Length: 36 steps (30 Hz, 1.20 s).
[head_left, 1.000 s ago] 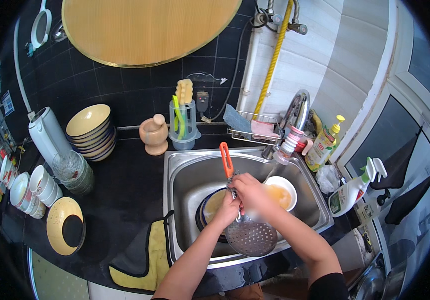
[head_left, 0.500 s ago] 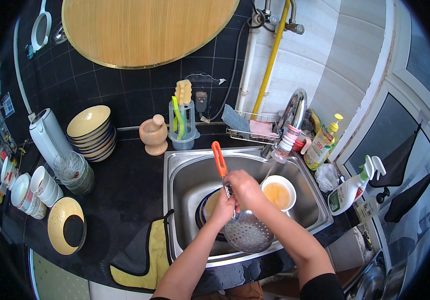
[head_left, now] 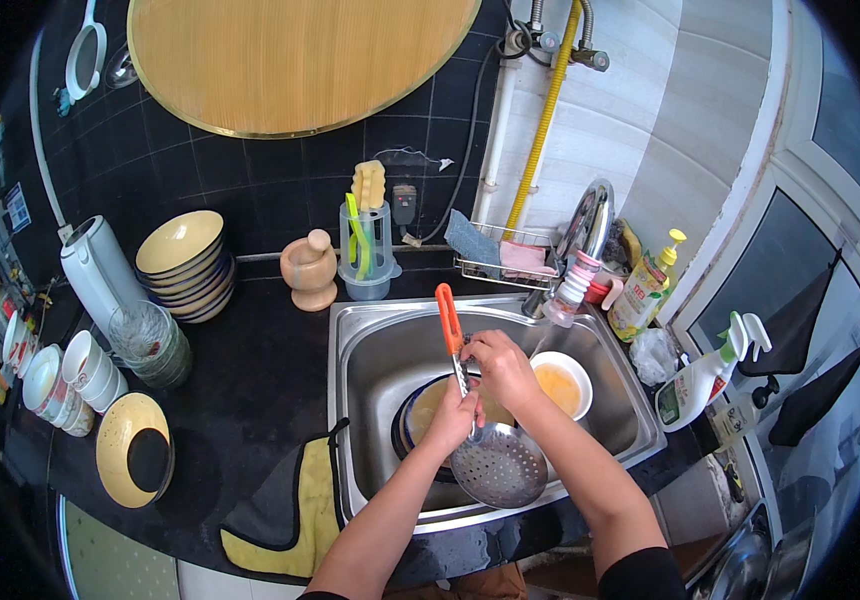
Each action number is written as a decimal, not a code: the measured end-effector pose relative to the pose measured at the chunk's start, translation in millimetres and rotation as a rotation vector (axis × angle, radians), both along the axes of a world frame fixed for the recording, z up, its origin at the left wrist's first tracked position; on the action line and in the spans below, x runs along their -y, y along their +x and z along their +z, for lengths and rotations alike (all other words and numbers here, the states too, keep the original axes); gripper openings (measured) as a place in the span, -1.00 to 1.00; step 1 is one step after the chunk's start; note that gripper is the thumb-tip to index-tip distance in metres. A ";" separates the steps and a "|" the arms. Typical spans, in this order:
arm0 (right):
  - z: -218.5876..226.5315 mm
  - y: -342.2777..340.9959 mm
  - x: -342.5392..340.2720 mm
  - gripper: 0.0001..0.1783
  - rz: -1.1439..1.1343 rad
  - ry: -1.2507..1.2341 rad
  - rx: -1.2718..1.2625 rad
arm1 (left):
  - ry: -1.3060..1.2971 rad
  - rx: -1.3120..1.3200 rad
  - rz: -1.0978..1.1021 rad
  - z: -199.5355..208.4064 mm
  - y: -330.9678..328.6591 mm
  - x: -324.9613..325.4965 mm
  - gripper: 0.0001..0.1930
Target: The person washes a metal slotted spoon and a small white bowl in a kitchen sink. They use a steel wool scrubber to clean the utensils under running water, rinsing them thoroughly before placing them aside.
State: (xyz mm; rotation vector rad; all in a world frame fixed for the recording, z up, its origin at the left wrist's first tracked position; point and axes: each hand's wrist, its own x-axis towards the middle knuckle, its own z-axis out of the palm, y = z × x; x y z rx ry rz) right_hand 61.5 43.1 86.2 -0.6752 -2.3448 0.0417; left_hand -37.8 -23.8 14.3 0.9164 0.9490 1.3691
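Observation:
A metal skimmer (head_left: 498, 468) with a perforated scoop and an orange grip tilts over the sink, its scoop toward me. My left hand (head_left: 452, 420) is closed round the lower part of its metal handle. Close beside the base of the orange grip, my right hand (head_left: 502, 368) has its fingers bent together; a small dark thing shows at the fingertips, too unclear to name. Beneath the skimmer sits a dark-rimmed bowl (head_left: 407, 425), partly covered by my hands. Right of it in the sink, a white bowl (head_left: 584, 390) holds cloudy orange-yellow liquid.
The steel sink (head_left: 370, 345) has a faucet (head_left: 590, 230) behind it. Soap (head_left: 640, 295) and spray bottles (head_left: 692, 388) line its right side. Left on the counter are a yellow cloth (head_left: 318, 500), a mortar (head_left: 308, 275), stacked bowls (head_left: 185, 255), cups (head_left: 95, 370) and a cream bowl (head_left: 115, 455).
My right hand has shifted slightly up and right, off the middle of the handle toward the orange grip. The skimmer's handle has swung a little to the right; my left hand still holds it.

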 end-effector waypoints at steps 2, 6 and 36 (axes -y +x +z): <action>-1.5 0.1 6.7 -0.61 0.003 -0.020 -0.007 | 0.036 0.018 0.021 -1.6 -4.6 -1.9 -0.81; -7.0 -10.7 23.8 -0.63 0.101 0.074 0.006 | 0.161 -0.115 0.094 1.4 -0.3 -0.8 -0.81; 1.1 -5.4 12.8 -0.71 0.028 -0.111 -0.095 | 0.068 -0.208 -0.090 -0.2 -2.4 -0.2 -0.92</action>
